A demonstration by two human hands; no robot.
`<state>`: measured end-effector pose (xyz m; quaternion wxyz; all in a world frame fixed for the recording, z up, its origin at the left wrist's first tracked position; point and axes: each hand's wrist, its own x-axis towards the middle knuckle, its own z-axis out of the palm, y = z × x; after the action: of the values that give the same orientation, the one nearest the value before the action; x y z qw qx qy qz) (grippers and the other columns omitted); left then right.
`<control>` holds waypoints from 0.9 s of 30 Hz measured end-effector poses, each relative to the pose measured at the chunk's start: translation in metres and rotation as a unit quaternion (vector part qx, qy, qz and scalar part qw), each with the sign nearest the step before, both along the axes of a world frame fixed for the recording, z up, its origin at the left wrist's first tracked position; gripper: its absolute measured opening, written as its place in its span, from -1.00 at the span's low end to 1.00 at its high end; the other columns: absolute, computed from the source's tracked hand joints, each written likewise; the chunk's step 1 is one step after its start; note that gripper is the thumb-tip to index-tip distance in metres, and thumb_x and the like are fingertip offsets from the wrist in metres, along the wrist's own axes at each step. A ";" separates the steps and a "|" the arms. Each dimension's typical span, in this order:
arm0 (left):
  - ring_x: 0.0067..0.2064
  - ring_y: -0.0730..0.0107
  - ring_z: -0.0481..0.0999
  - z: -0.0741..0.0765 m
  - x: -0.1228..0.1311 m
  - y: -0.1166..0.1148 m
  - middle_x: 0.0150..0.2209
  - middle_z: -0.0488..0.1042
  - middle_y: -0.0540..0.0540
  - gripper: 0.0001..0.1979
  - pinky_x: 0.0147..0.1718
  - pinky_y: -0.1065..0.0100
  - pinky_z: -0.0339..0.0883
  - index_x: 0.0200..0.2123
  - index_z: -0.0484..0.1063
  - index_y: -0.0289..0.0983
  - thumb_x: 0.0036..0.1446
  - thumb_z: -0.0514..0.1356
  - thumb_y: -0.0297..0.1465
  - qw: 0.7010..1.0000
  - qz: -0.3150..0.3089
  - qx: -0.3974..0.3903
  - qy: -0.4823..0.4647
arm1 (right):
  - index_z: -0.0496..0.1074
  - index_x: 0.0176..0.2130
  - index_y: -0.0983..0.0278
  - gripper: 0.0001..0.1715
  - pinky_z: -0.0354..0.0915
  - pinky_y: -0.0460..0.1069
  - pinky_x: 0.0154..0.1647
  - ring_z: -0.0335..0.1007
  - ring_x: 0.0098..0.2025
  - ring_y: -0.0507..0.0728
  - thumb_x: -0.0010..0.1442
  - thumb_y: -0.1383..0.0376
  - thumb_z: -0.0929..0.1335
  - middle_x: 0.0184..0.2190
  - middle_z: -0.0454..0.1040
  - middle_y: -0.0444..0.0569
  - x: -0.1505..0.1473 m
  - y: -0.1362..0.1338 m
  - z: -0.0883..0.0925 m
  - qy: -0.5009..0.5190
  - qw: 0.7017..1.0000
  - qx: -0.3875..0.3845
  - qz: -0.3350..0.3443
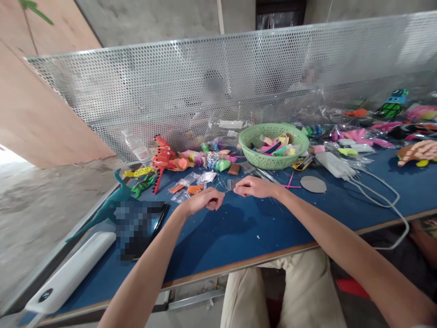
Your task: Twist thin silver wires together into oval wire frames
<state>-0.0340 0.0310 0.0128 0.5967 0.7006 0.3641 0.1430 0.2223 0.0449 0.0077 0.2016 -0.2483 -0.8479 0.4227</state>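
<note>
Above the blue table (218, 241), my left hand (206, 199) and my right hand (254, 187) face each other a short gap apart. Both are closed in a pinch. A thin wire (228, 192) stretches between their fingertips; its ends are hidden by the fingers. Just behind my right hand lies a bundle of similar thin wires (268, 175). Small clear bags (184, 181) with orange pieces inside rest beyond my left hand, near a brown piece (234, 169). To the right of my right wrist are crossed pink strips (291, 181) and a grey oval disc (313, 184).
A green basket (244, 148) of colourful pieces stands at the back. Toy figures include a red one (162, 157) and a teal dinosaur (111, 200). A white power strip (336, 165) trails cables over the front edge. Perforated metal (153, 82) borders the rear; a white device (73, 271) lies left.
</note>
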 end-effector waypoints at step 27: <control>-0.43 0.43 0.40 0.007 -0.036 0.028 -0.30 0.58 -0.12 -0.66 -0.43 0.41 0.25 -0.14 0.52 -0.28 0.28 0.12 -0.15 0.857 0.326 0.396 0.054 | 0.55 -0.06 0.28 -0.53 0.34 -0.08 -0.43 0.42 -0.47 0.01 0.39 0.03 0.24 -0.34 0.58 0.02 0.013 0.018 -0.012 0.122 0.982 0.061 -0.134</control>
<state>-0.0701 0.0586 0.0197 0.1676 0.7252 0.5167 0.4232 0.2357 0.0632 -0.0041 0.3726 -0.2934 -0.8003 0.3668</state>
